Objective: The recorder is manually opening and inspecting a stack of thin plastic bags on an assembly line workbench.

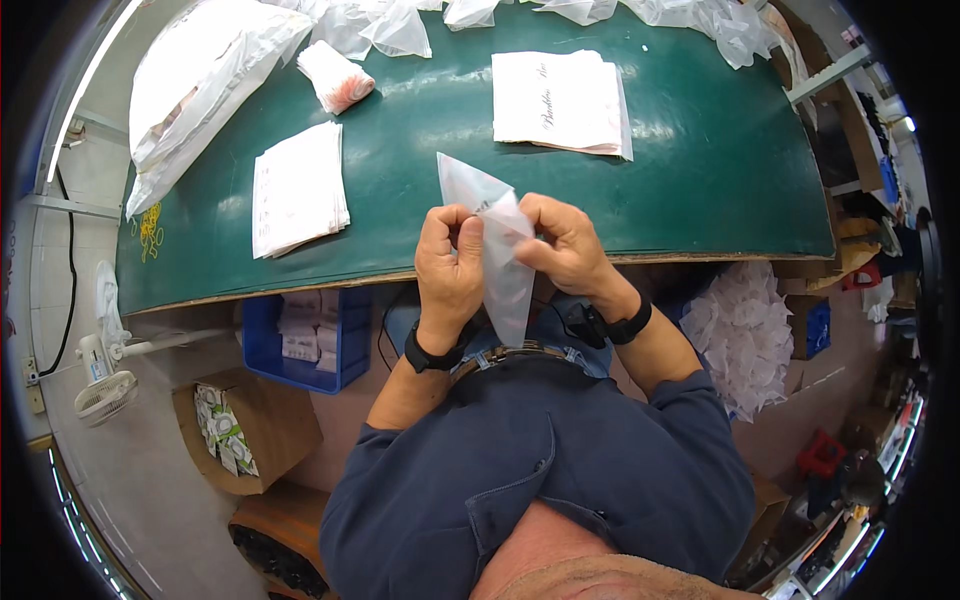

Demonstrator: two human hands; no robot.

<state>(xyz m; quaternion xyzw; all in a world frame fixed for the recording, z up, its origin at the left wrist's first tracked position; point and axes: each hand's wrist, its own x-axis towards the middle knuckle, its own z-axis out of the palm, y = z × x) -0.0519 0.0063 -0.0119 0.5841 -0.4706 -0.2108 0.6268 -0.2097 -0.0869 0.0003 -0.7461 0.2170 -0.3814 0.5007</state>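
Between my hands, just past the table's front edge, is a translucent frosted plastic bag (507, 290), tilted with one corner pointing up and away. My left hand (451, 258) pinches its left side between thumb and fingers. On the right side, my right hand (570, 246) has its fingers closed on the bag near the top, thumb against the plastic. Some dark print shows through near my fingers. Beyond the bag on the green table lies a stack of white printed bags (556, 105). Another stack of white printed sheets or bags (298, 190) lies to the left.
A rolled white-and-red bundle (336, 78) and a large white plastic sack (205, 85) lie at the back left of the green table (420, 130). Yellow rubber bands (151, 232) sit at its left end. Below stand a blue crate (262, 340), a cardboard box (285, 425) and a pile of clear bags (745, 335).
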